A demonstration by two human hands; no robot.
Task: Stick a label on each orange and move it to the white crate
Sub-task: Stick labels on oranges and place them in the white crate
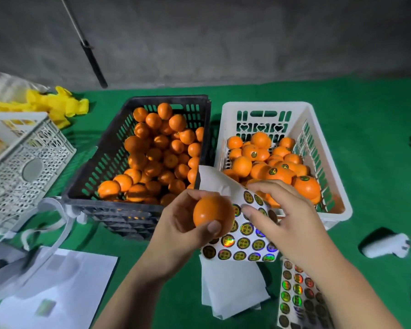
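Note:
My left hand (183, 224) grips a bare orange (211, 213) above the table's front, between the two crates. Just right of it, my right hand (282, 214) has its fingers on a curled sheet of round holographic labels (244, 243), fingertips pinching at a label near the sheet's upper part. The black crate (100, 167) on the left is full of unlabelled oranges (157, 153). The white crate (323, 138) on the right holds several oranges (271, 167), some with labels showing.
A second label sheet (299, 295) and peeled backing paper (230, 281) lie at the front on the green cloth (365, 119). A white lattice crate (26, 162) and yellow material (57, 105) sit far left. White papers (57, 286) lie front left; a white object (387, 245) lies right.

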